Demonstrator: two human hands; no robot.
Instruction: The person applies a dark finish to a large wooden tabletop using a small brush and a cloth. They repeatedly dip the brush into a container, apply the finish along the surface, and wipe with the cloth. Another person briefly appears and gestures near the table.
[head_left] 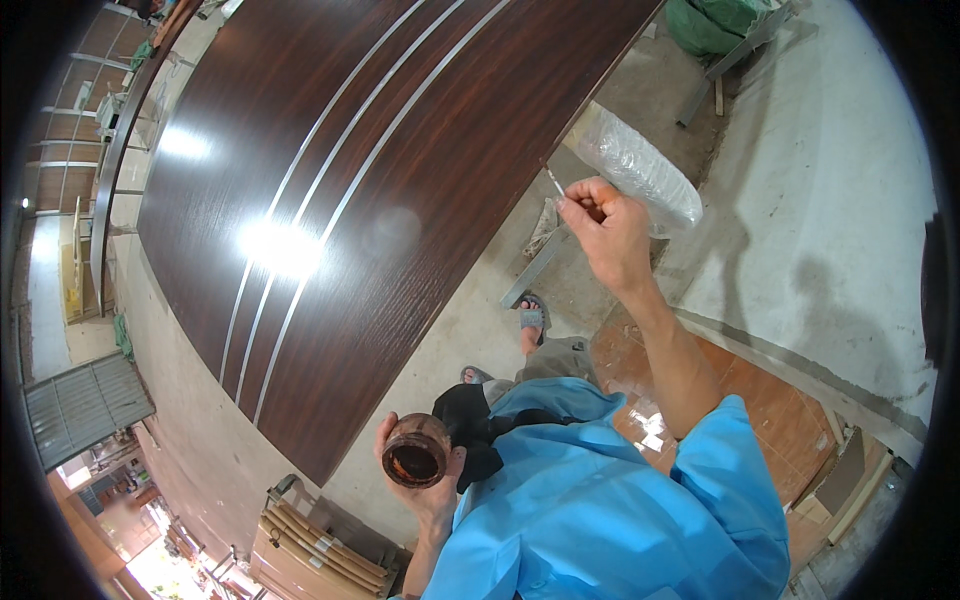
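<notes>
My left hand [428,500] is wrapped round a small round jar [414,447], stained brown, with dark reddish-brown liquid inside. Between the pinched fingertips of my right hand [608,228] is a thin brush [554,181] with a pale handle. The dark tip of the brush is at the right edge of a large dark brown wood-grain panel [440,240]; I cannot tell whether it touches. Three silver strips [345,180] run along the panel's glossy face. A black cloth [465,430] hangs at my front beside the jar.
A plastic-wrapped bundle [640,170] lies just past my right hand. Metal bars [535,268] lie on the concrete floor, and a green sack [705,25] sits at the far right. Stacked curved boards [320,550] are at the lower left. A white wall [810,200] borders the right side.
</notes>
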